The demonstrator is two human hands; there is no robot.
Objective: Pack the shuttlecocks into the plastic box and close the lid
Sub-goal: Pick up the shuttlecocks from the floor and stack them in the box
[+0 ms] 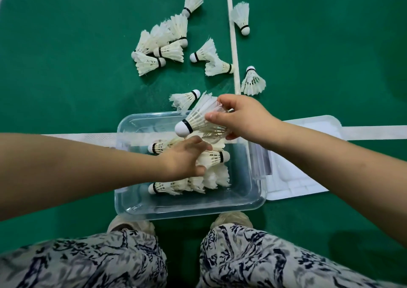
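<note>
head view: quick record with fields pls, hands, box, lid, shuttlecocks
box: clear plastic, open, on the green floor
lid: off, lying on the floor right of the box
left hand: inside the box, touching the packed shuttlecocks; grip unclear
right hand: grips the held shuttlecock by its feathers, over the box's far edge
loose shuttlecocks: many scattered on the floor beyond the box
</note>
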